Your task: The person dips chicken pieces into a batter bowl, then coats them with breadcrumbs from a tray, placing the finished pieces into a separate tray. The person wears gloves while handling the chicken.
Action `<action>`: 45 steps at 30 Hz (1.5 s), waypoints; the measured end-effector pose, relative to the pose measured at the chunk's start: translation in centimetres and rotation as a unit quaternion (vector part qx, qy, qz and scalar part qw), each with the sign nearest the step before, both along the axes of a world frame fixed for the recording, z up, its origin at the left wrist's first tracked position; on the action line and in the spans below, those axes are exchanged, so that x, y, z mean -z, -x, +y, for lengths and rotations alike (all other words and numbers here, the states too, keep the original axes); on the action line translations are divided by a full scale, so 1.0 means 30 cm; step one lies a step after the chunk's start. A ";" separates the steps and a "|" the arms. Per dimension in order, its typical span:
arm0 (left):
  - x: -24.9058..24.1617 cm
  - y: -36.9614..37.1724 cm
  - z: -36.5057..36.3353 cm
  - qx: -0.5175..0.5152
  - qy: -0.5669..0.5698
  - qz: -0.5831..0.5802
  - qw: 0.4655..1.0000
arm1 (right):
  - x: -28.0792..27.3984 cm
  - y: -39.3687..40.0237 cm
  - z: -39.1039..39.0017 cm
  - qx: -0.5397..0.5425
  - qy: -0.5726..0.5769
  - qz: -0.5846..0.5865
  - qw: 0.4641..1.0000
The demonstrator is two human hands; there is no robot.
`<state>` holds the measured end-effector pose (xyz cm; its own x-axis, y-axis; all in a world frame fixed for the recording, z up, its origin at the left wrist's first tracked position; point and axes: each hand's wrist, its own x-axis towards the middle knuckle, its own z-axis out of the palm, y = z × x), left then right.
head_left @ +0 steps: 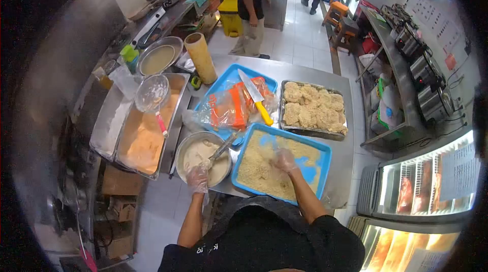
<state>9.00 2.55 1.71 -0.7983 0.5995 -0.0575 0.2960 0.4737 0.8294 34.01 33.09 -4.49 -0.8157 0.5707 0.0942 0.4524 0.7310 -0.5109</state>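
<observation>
My left hand (197, 179), in a clear plastic glove, is closed around what look like metal tongs (219, 151), at the near edge of a round metal bowl (179, 162). Pale batter (198, 154) with lumps in it fills that bowl. In a blue tray (327, 165) of breadcrumbs (256, 170), my right hand (285, 160), also gloved, reaches down over the crumbs. Its fingers are blurred, so their closure and any held piece cannot be made out. Behind this tray stands a metal tray (314, 130) of crumb-coated pieces (312, 105).
A yellow-handled knife (256, 96) lies across plastic packaging (226, 107) on another blue tray (231, 74). Left are metal pans of white flour (109, 127) and orange powder (142, 142), with a strainer (152, 92) above. A cardboard-like tube (201, 58) stands behind. Two people are farther off.
</observation>
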 end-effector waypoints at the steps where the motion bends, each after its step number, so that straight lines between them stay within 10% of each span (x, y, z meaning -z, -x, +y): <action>1: 0.041 0.007 -0.004 -0.004 -0.003 0.013 1.000 | 0.006 -0.014 0.015 -0.013 0.039 -0.082 0.996; 3: 0.118 0.036 -0.009 -0.016 0.039 0.029 0.999 | -0.049 -0.034 0.042 -0.037 0.113 -0.245 0.962; 9: -0.022 -0.022 0.029 -0.030 0.023 0.092 0.995 | -0.079 -0.108 -0.033 -0.056 0.068 -0.088 0.992; 12: 0.148 0.044 -0.030 0.040 0.037 0.372 0.926 | -0.297 -0.114 -0.128 -0.014 0.549 0.321 0.771; 17: 0.214 -0.028 -0.071 -0.077 -0.263 -0.127 0.953 | -0.308 -0.145 -0.137 0.024 0.529 0.300 0.793; 19: 0.219 0.005 -0.042 -0.031 -0.144 0.128 0.981 | -0.368 -0.122 -0.095 0.034 0.513 0.321 0.795; 21: 0.247 0.051 -0.053 -0.041 -0.209 0.044 0.976 | -0.391 -0.151 -0.098 0.075 0.515 0.253 0.816; 23: 0.301 0.056 -0.067 -0.073 -0.415 -0.382 0.822 | -0.394 -0.158 -0.125 0.090 0.546 0.379 0.742; 24: 0.293 0.048 -0.050 -0.047 -0.410 -0.362 0.836 | -0.384 -0.180 -0.144 0.109 0.584 0.440 0.674; 27: 0.182 0.031 -0.027 -0.011 -0.265 -0.165 0.950 | -0.276 -0.168 -0.097 0.177 0.500 0.347 0.774; 29: 0.032 -0.011 0.010 -0.023 0.041 0.133 0.990 | -0.342 -0.154 -0.096 0.228 0.454 0.258 0.822; 30: 0.035 -0.010 0.021 -0.067 -0.082 0.005 0.994 | -0.293 -0.166 -0.088 0.218 0.428 0.254 0.839; 33: -0.153 -0.059 0.061 -0.025 0.150 0.160 0.975 | -0.214 -0.175 -0.065 0.205 0.417 0.267 0.844; 38: 0.172 0.042 -0.047 -0.007 -0.079 -0.044 0.996 | -0.372 -0.173 -0.129 0.282 0.531 0.306 0.738; 42: -0.027 -0.009 -0.005 0.038 0.090 0.001 0.995 | -0.305 -0.218 -0.124 0.285 0.487 0.289 0.774; 45: 0.186 0.050 -0.074 0.001 -0.086 -0.144 0.986 | -0.278 -0.264 -0.112 0.296 0.437 0.313 0.789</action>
